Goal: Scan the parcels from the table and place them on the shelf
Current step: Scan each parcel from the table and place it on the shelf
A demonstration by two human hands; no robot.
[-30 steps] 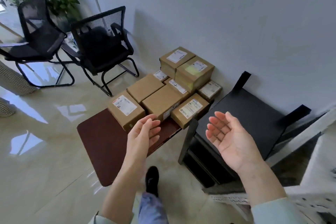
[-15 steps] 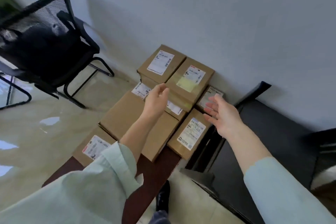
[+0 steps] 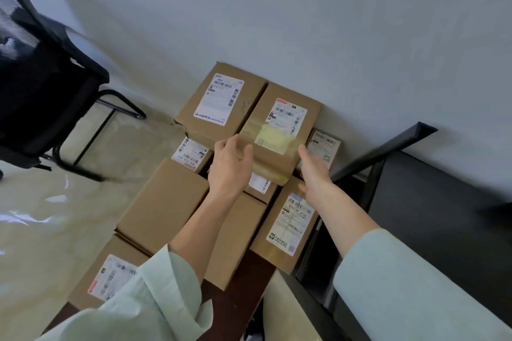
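Your left hand (image 3: 231, 163) and right hand (image 3: 311, 167) have closed in from open air to flank the near end of the taped parcel (image 3: 279, 133), which sits on the second layer at the far right corner of the stack, against the wall. Both hands are spread and relaxed, gripping nothing; the left thumb looks to be touching the parcel's near left edge, though motion blur makes contact hard to confirm, and the right palm stands just beside its right edge. A second ago you were standing back from the table (image 3: 238, 296); now you are leaning over it, so the pick is about to begin and no scan has happened. Nearest you, the other parcels lie untouched. The black shelf (image 3: 432, 216) stands to the right of the table, its top bare.
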